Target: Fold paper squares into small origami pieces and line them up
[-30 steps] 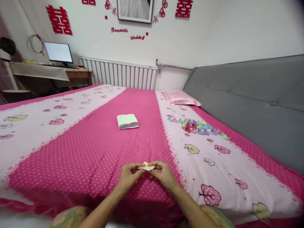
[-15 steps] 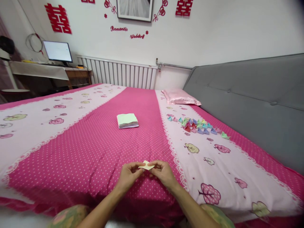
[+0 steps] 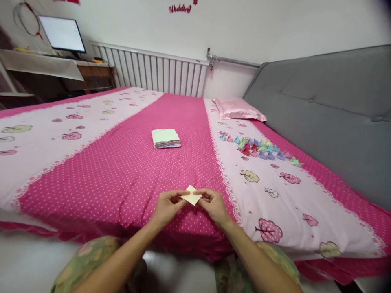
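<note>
A small pale yellow piece of folded paper point(image 3: 192, 197), diamond-shaped from here, is held above the near edge of the bed. My left hand point(image 3: 169, 207) pinches its left corner between thumb and fingers. On the other side, my right hand point(image 3: 214, 205) grips the right corner the same way. Farther off on the pink dotted strip lies a stack of square paper point(image 3: 165, 137), pale green on top. To the right, several small folded paper boats point(image 3: 262, 149) in many colours sit grouped on the pale strip of the sheet.
A pink pillow point(image 3: 238, 109) lies at the far right against the grey headboard point(image 3: 330, 89). Behind the bed runs a radiator point(image 3: 149, 69). At the far left stands a desk point(image 3: 94, 72) with a monitor point(image 3: 62, 34). My knees are below the bed's near edge.
The view has tipped downward, so the wall decorations are mostly out of sight. The yellow paper now looks like a fuller diamond, tilted more toward me; both hands still hold it.
</note>
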`<state>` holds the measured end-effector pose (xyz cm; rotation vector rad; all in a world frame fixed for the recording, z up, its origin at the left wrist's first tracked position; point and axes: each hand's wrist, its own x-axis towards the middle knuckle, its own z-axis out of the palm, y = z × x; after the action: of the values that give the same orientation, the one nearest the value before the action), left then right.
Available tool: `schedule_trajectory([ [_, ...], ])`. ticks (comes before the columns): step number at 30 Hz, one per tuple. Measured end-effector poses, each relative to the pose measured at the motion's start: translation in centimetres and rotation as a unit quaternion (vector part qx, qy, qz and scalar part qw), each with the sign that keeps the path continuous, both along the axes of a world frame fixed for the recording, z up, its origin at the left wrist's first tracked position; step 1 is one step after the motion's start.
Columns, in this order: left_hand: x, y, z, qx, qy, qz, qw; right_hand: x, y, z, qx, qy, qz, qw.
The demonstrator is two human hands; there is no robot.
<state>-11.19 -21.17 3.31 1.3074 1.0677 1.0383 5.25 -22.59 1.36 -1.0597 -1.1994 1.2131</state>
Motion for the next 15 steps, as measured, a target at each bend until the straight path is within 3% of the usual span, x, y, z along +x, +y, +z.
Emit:
schedule_trajectory([
  [15,-0.2,-0.3,0.5,0.041,0.026,-0.011,0.999,-0.1,-0.5,1.1,0.037,-0.045,-0.005,0.998],
])
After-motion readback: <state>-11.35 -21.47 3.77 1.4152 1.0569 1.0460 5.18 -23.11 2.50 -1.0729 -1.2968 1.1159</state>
